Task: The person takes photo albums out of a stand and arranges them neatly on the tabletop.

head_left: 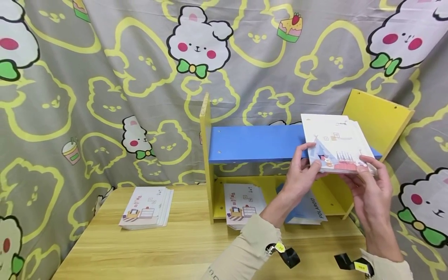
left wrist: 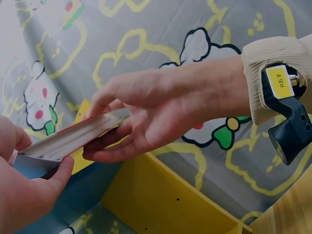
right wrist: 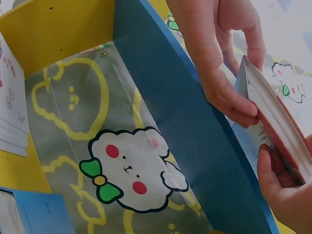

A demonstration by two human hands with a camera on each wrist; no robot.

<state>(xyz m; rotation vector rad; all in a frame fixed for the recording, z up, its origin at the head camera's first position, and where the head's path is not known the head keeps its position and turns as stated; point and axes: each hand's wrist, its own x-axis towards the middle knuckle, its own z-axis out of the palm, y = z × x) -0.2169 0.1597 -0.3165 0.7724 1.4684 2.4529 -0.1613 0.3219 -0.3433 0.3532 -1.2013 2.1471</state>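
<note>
Bearing a pale cover printed with a blue tent shape and pink details, the stack of thin white books [head_left: 337, 140] is held up at the right part of the blue upper board [head_left: 253, 142]. The yellow-sided open shelf unit [head_left: 207, 171] contains, below, white illustrated books [head_left: 245, 204] beside a blue POLAROID-lettered book [head_left: 302, 212]. Both forearms extend forward; the left hand [head_left: 301, 173] and right hand [head_left: 372, 184] pinch the stack's lower corners, each grip narrowed on it.

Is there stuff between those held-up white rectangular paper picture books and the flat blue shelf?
Only fingers of the left grip and right grip, partly under the white rectangular picture books; I see nothing else between them and the flat blue shelf, though the books hide part of it.
</note>
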